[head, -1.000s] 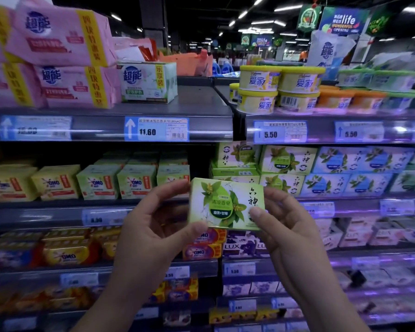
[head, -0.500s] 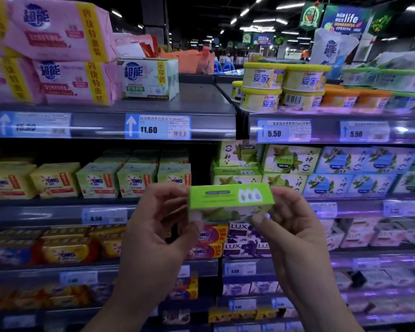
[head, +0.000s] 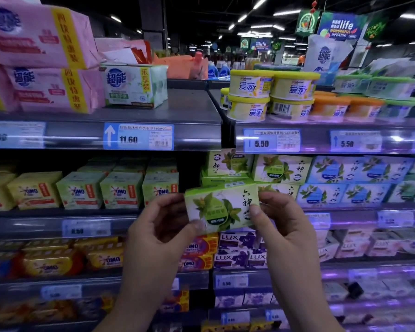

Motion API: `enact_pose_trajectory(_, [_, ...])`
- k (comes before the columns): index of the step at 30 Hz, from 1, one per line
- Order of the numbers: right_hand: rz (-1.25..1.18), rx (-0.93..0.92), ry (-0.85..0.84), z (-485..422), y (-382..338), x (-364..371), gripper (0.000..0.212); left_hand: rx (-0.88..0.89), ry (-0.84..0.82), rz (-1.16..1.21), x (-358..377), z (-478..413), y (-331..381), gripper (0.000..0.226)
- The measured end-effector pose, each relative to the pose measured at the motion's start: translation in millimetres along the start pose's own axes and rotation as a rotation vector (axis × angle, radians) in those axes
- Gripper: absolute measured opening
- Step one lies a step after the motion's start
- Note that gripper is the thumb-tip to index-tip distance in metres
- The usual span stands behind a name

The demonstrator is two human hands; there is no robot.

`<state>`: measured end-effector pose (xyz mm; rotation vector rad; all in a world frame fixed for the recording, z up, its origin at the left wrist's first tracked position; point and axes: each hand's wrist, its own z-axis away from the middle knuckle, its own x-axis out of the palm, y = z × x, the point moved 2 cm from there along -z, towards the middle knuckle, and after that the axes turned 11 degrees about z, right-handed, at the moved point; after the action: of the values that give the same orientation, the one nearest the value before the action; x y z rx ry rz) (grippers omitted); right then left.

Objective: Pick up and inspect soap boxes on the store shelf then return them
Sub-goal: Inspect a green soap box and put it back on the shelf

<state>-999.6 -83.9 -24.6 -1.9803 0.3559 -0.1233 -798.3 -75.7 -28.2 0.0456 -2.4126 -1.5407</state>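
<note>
**Green soap box held face-on before the middle shelf**

At the upper left of the frame, the top shelf (head: pixel 189 106) carried stacked pink soap packs (head: pixel 41 32) and, just beside them, a green-and-white twin pack (head: pixel 133 86). A bare stretch of shelf board lay between that pack and the yellow-lidded tubs (head: pixel 249 87) stacked two high to the right. A price tag (head: pixel 138 136) reading 11.60 sat on the shelf's front edge.

One level down, yellow OMO bars (head: pixel 34 190) and green OMO bars (head: pixel 120 190) stood in a tight row. A dark gap separated them from the matching green boxes (head: pixel 282 168), which were stacked next to the blue boxes (head: pixel 359 170) at the right.

The left hand (head: pixel 158 236) pinched the left end of the green soap box (head: pixel 222 208), with its thumb on the lower left corner of the front face and its fingers curled behind. The box was held in the air at centre frame, in front of the seam between the two shelf bays and off every shelf. Its long axis ran left to right, with the right end slightly higher. The printed front faced the camera, leaf artwork at the left and upright characters at the right. The right hand (head: pixel 285 233) pinched the right end the same way, thumb on the front.

LUX boxes (head: pixel 240 250) lined the shelf just below the held box.
</note>
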Motion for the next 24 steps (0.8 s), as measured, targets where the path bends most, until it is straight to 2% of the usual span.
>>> enact_pose_trajectory(4, [0.024, 0.054, -0.033, -12.2, 10.7, -2.6, 0.018, 0.088, 0.05, -0.072, 13.1, -13.7, 3.6, 0.038])
enact_pose_trajectory(9, [0.064, 0.029, -0.085, -32.0, 13.7, -4.3, 0.031, 0.148, 0.095, -0.13, 25.3, -40.5, -9.8, 0.036])
enact_pose_trajectory(18, [0.119, 0.117, -0.298, -55.1, 30.5, 1.2, 0.045, 0.175, 0.19, -0.193, 38.6, -75.0, -41.4, 0.027])
enact_pose_trajectory(24, [0.098, 0.065, -0.365, -56.7, 31.5, -4.4, 0.048, 0.184, 0.234, -0.206, 40.5, -79.4, -49.2, 0.025])
